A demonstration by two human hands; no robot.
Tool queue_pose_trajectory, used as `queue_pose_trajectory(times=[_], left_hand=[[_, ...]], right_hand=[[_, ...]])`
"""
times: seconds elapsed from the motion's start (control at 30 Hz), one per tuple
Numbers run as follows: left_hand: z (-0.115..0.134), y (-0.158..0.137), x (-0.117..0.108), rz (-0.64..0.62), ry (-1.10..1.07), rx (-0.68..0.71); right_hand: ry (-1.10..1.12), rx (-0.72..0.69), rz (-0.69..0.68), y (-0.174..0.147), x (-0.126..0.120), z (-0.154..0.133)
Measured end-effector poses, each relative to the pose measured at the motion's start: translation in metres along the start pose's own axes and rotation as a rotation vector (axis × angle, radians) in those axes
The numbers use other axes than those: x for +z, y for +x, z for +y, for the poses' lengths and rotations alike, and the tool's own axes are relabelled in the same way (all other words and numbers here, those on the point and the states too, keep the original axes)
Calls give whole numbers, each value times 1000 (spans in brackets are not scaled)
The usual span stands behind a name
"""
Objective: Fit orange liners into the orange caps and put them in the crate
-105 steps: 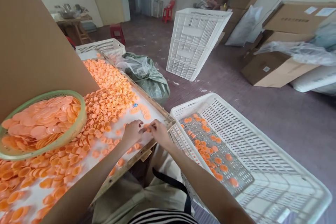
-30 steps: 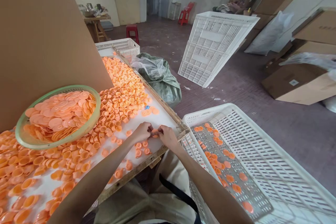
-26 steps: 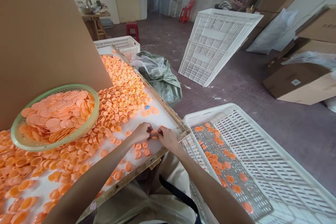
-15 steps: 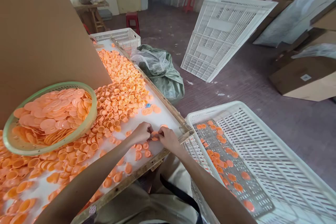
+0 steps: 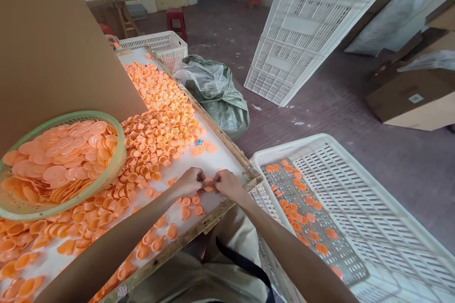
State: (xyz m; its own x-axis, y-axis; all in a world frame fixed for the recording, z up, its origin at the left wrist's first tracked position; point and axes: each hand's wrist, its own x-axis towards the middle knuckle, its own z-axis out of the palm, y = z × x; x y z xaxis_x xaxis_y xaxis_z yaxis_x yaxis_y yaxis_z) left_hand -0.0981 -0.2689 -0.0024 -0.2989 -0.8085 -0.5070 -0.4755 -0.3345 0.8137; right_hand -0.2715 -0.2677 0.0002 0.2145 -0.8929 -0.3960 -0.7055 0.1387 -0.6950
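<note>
Between my two hands, low over the white tabletop (image 5: 177, 170), is a small orange plastic piece (image 5: 208, 184). My left hand (image 5: 192, 182) pinches its left side, fingers curled in. On its right side the fingers of my right hand (image 5: 227, 183) are closed as well. Whether the piece is one part or two pressed together I cannot tell. Several small orange cups (image 5: 191, 206) lie just in front of my left wrist. A big heap of orange cups (image 5: 159, 123) spreads over the table's left and far part. Flat orange discs (image 5: 64, 161) fill a green-rimmed basket (image 5: 122, 151).
A white plastic crate (image 5: 327, 139) with orange pieces (image 5: 295, 218) inside stands right of the table. Wooden strips (image 5: 220, 132) edge the tabletop. A tall cardboard sheet (image 5: 71, 47) blocks the left. Beyond are a green sack (image 5: 227, 109), stacked white crates (image 5: 295, 42) and cardboard boxes (image 5: 415, 99).
Both hands stay in nearly the same spot, still around the orange piece, which now shows more openly between the fingers. The whole view has shifted slightly.
</note>
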Motion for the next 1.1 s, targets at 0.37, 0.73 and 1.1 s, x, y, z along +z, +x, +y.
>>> queue_pose_trajectory(times=[0.37,0.73,1.1], left_hand=[[13,9,6,53,26,-227],[20,-26,31,357,212,-3],[8,-83,1,524,544,247]], right_hand=[[-63,124,-263,20,-19,-16],[-56,-96,209,-26,9,-12],[189,113,899,-90,-91,145]])
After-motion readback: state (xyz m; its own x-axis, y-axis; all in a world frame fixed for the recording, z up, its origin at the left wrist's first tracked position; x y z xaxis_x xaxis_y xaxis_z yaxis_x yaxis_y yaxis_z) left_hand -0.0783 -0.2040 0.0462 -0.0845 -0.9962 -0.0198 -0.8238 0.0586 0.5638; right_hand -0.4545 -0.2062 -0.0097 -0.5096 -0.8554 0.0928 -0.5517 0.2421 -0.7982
